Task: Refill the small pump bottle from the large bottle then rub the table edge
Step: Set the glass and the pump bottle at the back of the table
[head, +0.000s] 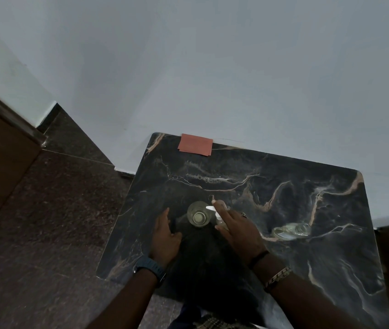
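Note:
The small pump bottle (219, 221) stands upright near the middle of the black marble table (283, 191), its white nozzle pointing left. My right hand (238, 231) is wrapped around it from the right, index finger stretched past the pump head; most of the bottle's body is hidden by the hand. Just left of it stands a clear round bottle (198, 217), seen from above with an open mouth. My left hand (165, 236) lies flat on the table left of that bottle, fingers apart, holding nothing. The table's left edge (122, 210) is close to this hand.
Another clear bottle (292, 231) lies on its side to the right of my right hand. A folded orange-red cloth (195, 144) rests at the far edge against the pale wall. Dark hair (210, 269) hangs over the near table. Speckled floor lies left.

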